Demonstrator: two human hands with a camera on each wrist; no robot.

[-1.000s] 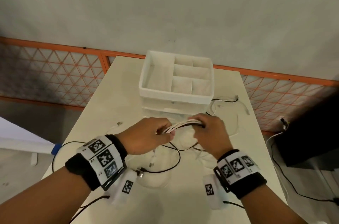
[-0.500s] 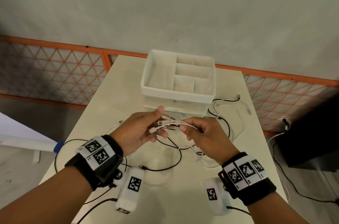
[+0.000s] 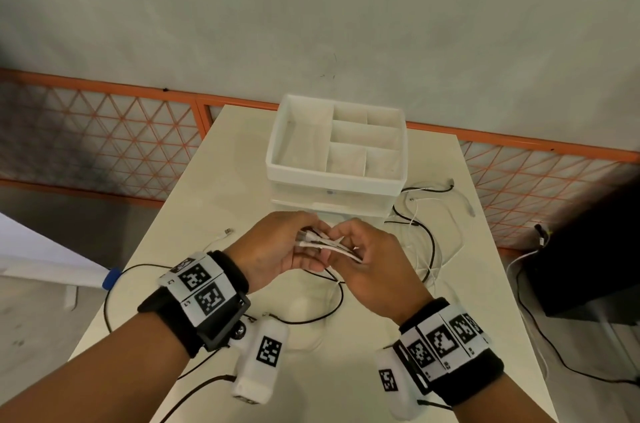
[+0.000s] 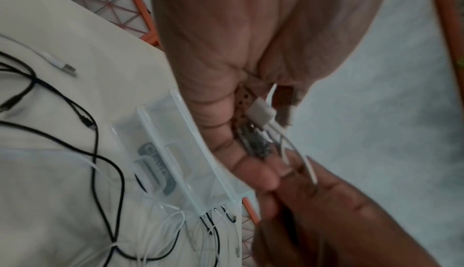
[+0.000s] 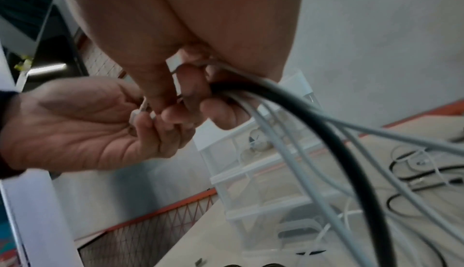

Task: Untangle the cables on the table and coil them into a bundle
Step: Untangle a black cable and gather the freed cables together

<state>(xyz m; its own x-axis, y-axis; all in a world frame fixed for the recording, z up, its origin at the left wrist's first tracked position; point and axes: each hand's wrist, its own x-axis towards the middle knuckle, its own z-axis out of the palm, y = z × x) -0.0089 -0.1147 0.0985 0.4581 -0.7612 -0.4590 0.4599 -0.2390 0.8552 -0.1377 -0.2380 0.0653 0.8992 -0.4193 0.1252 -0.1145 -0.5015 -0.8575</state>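
Note:
Both hands are raised above the white table [image 3: 214, 173], meeting over its middle. My left hand [image 3: 277, 249] pinches the connector ends of a gathered bunch of white and black cables [image 3: 325, 244]; a white plug [image 4: 261, 112] shows between its fingers. My right hand [image 3: 367, 263] grips the same bunch a little further along, and the strands [image 5: 326, 142] trail from its fingers down to the table. More loose black and white cables [image 3: 426, 242] lie tangled on the table to the right and under the hands.
A white compartment organizer with clear drawers [image 3: 336, 159] stands at the far middle of the table. A loose white USB end [image 3: 227, 232] lies left of the hands. An orange mesh fence [image 3: 104, 138] runs behind; a black box [image 3: 588, 249] sits right.
The hands have lifted the gathered cable ends off the table and drawn closer together. The left hand has shifted from gripping the strands to pinching the connector ends.

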